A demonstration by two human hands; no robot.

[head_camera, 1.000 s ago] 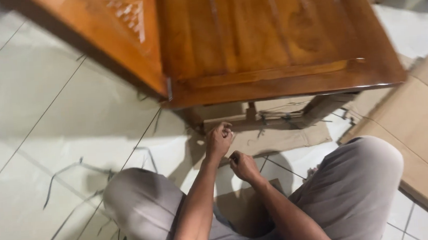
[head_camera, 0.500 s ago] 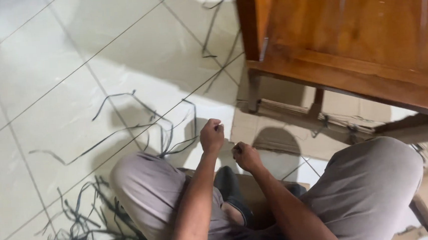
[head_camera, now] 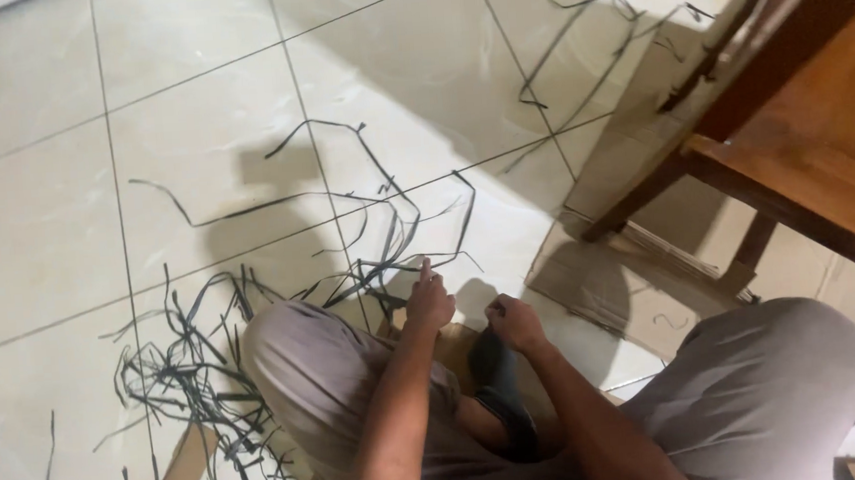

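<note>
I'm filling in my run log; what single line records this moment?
left hand: closed by thin dark strips | right hand: closed above dark sandal | pale floor tiles | brown wooden furniture | flattened cardboard

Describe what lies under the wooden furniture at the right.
Under the wooden furniture, flattened cardboard covers the tiled floor, with a dark strip beside one leg. Farther underneath, the wood hides the floor.
</note>
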